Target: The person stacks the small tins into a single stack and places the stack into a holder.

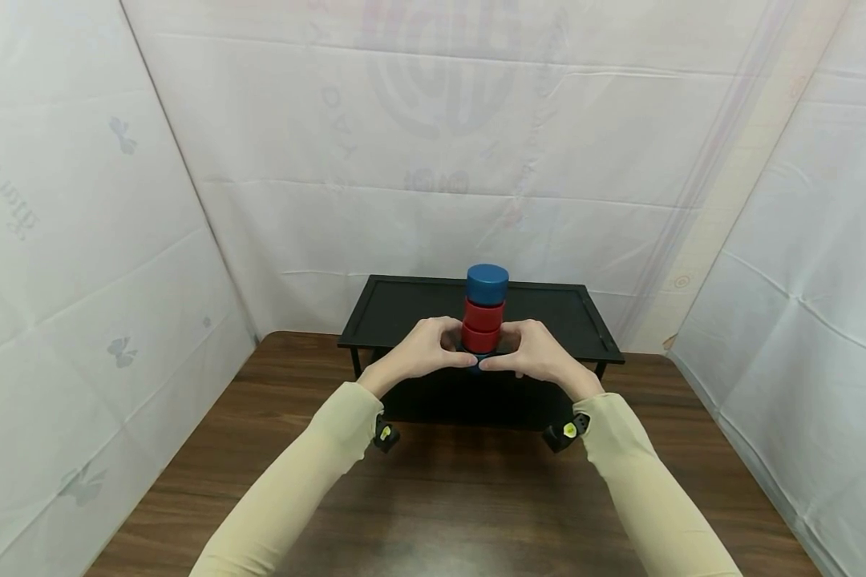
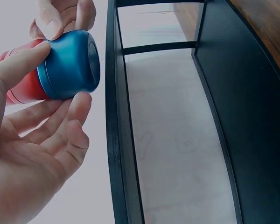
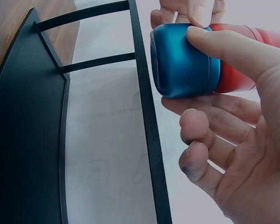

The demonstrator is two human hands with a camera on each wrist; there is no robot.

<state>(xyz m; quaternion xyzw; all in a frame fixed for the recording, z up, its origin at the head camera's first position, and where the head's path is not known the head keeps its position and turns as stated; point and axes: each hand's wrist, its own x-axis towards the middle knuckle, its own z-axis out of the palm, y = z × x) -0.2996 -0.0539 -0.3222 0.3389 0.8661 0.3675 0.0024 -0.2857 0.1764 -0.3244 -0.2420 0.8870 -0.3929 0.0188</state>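
Both hands hold an upright stack of small round canisters from its two sides. A blue canister (image 1: 487,285) tops the stack, red ones (image 1: 483,316) form its middle, and another blue canister (image 2: 70,65) is lowest. My left hand (image 1: 426,350) has its thumb on the near side of the lowest canister and fingers curved round behind. Mirroring it, my right hand (image 1: 541,353) pinches the same canister (image 3: 184,60) between thumb and fingers. In both wrist views, a narrow gap shows between the canister's base and the black shelf edge.
A black two-level rack (image 1: 418,300) stands at the back of the brown wooden table (image 1: 433,513). Its top has a raised rim, and a lower panel (image 2: 252,116) runs below. White printed sheeting (image 1: 296,144) encloses the back and sides. Small black devices (image 1: 386,433) sit at both wrists.
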